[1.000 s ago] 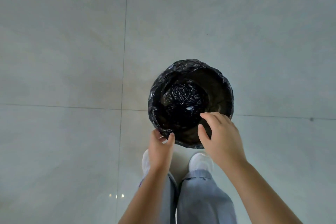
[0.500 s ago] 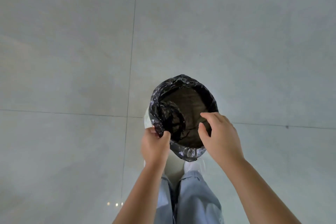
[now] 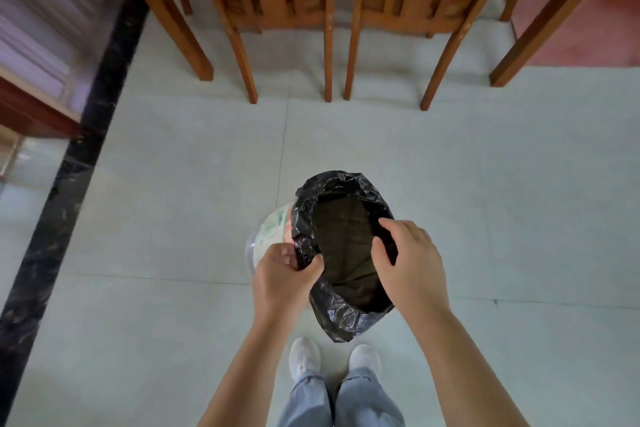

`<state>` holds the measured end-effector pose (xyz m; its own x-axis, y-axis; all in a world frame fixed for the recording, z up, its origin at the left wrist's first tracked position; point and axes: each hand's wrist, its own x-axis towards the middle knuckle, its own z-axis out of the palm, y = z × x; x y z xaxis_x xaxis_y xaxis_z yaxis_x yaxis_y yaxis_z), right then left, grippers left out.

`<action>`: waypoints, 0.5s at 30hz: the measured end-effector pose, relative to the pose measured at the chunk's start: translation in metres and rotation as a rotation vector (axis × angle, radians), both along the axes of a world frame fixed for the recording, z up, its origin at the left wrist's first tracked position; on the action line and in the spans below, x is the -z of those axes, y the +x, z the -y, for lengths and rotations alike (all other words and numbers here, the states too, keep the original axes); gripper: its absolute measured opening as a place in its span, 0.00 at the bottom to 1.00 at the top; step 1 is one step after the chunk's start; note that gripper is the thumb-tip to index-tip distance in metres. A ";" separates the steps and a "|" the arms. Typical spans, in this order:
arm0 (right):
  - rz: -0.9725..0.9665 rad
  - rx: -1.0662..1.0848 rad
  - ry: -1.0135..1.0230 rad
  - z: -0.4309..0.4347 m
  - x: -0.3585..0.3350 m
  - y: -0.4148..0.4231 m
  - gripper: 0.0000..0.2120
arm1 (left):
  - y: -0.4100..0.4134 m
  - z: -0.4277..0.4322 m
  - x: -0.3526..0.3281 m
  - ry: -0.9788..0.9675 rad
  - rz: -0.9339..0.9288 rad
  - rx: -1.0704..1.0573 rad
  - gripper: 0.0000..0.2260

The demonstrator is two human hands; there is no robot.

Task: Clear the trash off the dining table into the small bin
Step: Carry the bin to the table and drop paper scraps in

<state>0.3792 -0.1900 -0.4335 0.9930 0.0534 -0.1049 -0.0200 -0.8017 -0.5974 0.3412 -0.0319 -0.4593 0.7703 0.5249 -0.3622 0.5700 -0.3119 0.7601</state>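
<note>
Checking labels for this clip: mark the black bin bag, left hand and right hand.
black bin bag (image 3: 343, 321): head view, crumpled near edge.
left hand (image 3: 282, 276): head view, back of hand.
right hand (image 3: 414, 265): head view, back of hand.

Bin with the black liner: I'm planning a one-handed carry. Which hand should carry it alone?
Probably the left hand: it grips bunched liner at the rim of the bin. The right hand only hooks its fingers over the opposite edge.

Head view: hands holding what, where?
The small bin, by its bag-lined rim: left hand pinches the left side, right hand the right side.
</note>
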 end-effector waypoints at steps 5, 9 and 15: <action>0.033 0.020 0.015 0.026 -0.077 -0.018 0.14 | -0.001 0.003 -0.081 0.068 0.127 0.042 0.15; 0.077 0.063 0.017 0.050 -0.131 -0.037 0.14 | -0.009 0.007 -0.137 0.065 0.207 0.011 0.15; 0.160 -0.022 0.005 0.060 -0.205 -0.052 0.15 | -0.024 0.001 -0.211 0.012 0.272 -0.074 0.11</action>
<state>0.3268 -0.2500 -0.2283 0.9956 0.0755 0.0549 0.0934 -0.7981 -0.5952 0.3170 -0.0325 -0.2482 0.7975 0.5866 -0.1411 0.3674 -0.2866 0.8848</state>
